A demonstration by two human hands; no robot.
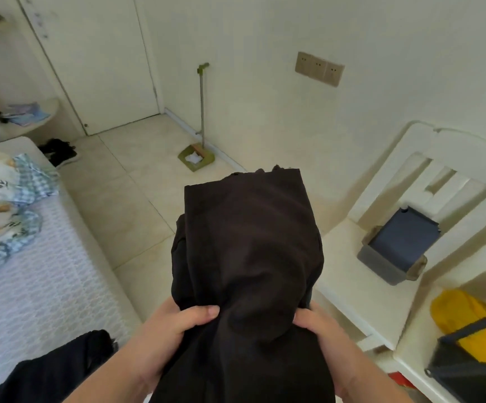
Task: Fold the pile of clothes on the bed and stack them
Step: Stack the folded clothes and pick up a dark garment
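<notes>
I hold a folded black garment [250, 242] up in front of me, over the floor between the bed and a chair. My left hand [175, 324] grips its lower left side, thumb on top of the cloth. My right hand [320, 324] grips its lower right side. The garment's far end sticks out forward, its lower part hangs down between my arms. Another black garment [58, 370] lies on the bed [47, 274] at the lower left. A crumpled floral and blue-checked piece [0, 210] lies on the bed's far left.
A white plastic chair [361, 274] on the right carries a small grey box with a dark blue cover [395, 248]. A second chair at the lower right holds a yellow cloth [462, 318] and a dark bag [474, 359]. A dustpan [195, 158] stands by the wall.
</notes>
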